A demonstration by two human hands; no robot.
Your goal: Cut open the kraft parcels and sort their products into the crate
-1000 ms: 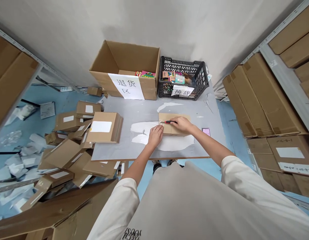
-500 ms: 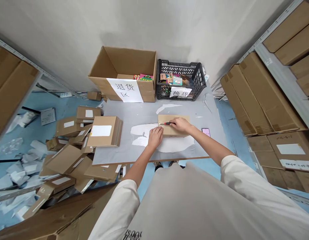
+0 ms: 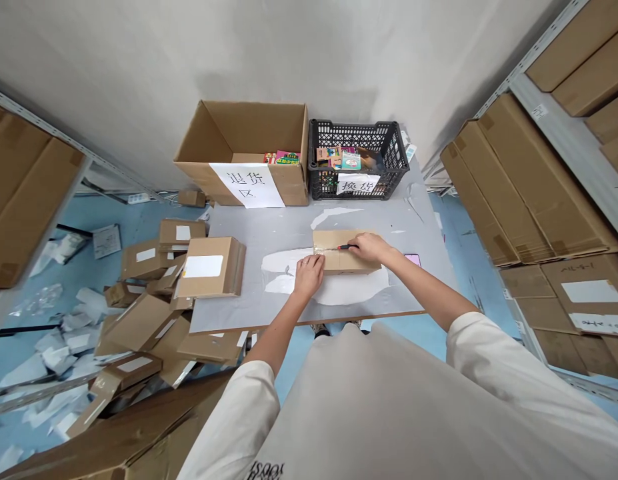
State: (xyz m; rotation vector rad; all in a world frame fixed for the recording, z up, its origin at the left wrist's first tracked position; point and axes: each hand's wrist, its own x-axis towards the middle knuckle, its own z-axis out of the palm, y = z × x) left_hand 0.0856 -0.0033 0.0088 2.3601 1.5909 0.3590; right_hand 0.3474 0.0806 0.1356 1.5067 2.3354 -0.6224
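A small closed cardboard box [image 3: 333, 263] lies on the table in front of me, with clear tape on its top. My left hand [image 3: 309, 273] grips the box's left front corner, fingers pressed together against it. Over the right part of the box, my right hand [image 3: 367, 247] is closed around a black and red utility knife [image 3: 345, 247]. The knife points left, its thin blade along the seam on the box's top; how deep the tip sits I cannot tell.
On the grey table [image 3: 283, 223] stand a labelled open carton [image 3: 193, 175] and a black crate [image 3: 397, 175], both with colourful packs inside. Left are stacked boxes [image 3: 201, 283]; a phone [image 3: 413, 259] lies right. Cartons [image 3: 141, 323] pile up on the floor, and shelves flank both sides.
My right hand has drawn the knife a little to the right along the box's top. My left hand stays at the box's left corner. The view has shifted slightly.
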